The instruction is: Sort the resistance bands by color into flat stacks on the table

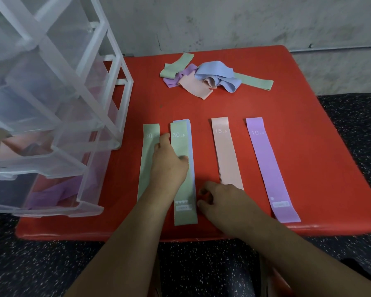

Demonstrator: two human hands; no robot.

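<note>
**Green band on the wrong stack: soft, light, lift it by the end**

From the head camera, my left hand (169, 163) lies palm down across the gap between the lone flat pale-green resistance band (147, 179) and the second pale-green band marked 30 LB (183, 187). The thumb touches that second band. I cannot tell whether my fingers (164, 139) pinch an edge or only press. My right hand (220, 200) sits just beside the band's near end, its fingers loosely curled and gripping nothing.

The 30 LB band lies on a pale-blue band stack (192, 146) that peeks out along its right and far edges. I judge it belongs on the green one to its left. On the red padded worktop (319, 136), to the right, lie the flat pink stack marked 15 LB (225, 155) and the purple band marked 10 LB (266, 163). A crumpled heap of unsorted bands (214, 76) waits at the far side. The clear plastic drawer unit (51, 108) stands at the left.

These bands look thin, limp and nearly weightless. They are likely stretchy and a bit clingy, so dragging may pull the blue ones askew. I would pinch both layers at a short end, hold the blue stack down, peel the band up and lay it flat.
</note>
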